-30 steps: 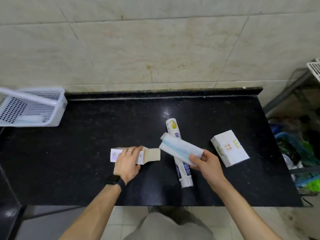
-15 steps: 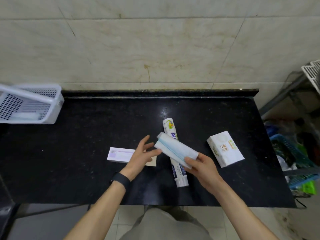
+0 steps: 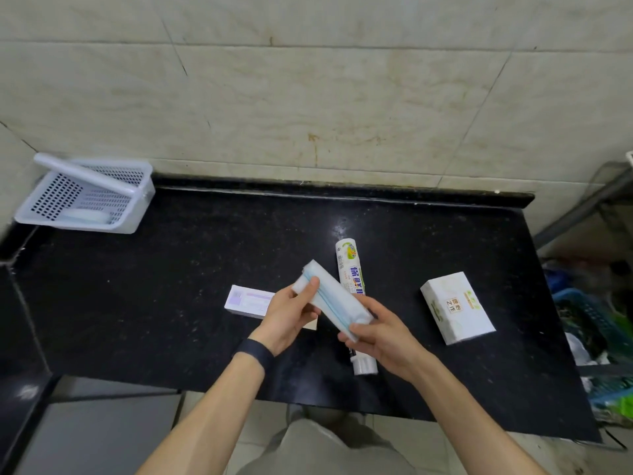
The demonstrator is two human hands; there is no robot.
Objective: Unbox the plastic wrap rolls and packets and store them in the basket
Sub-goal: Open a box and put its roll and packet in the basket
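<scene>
Above the black counter, both hands hold a white packet with a blue stripe. My left hand grips its far upper end, and my right hand grips its near lower end. Under the packet lies a printed plastic wrap roll, running front to back. A flat empty carton lies on the counter just left of my left hand, partly hidden by it. A closed white box sits to the right. The white perforated basket stands at the far left back corner with a pale item inside.
A tiled wall rises behind the counter. Off the counter's right edge is a metal rack leg and blue crates with clutter on the floor. The counter's front edge runs just below my forearms.
My left hand let go of the flat carton on the counter and rose to grip the far end of the packet, which my right hand was holding alone.
</scene>
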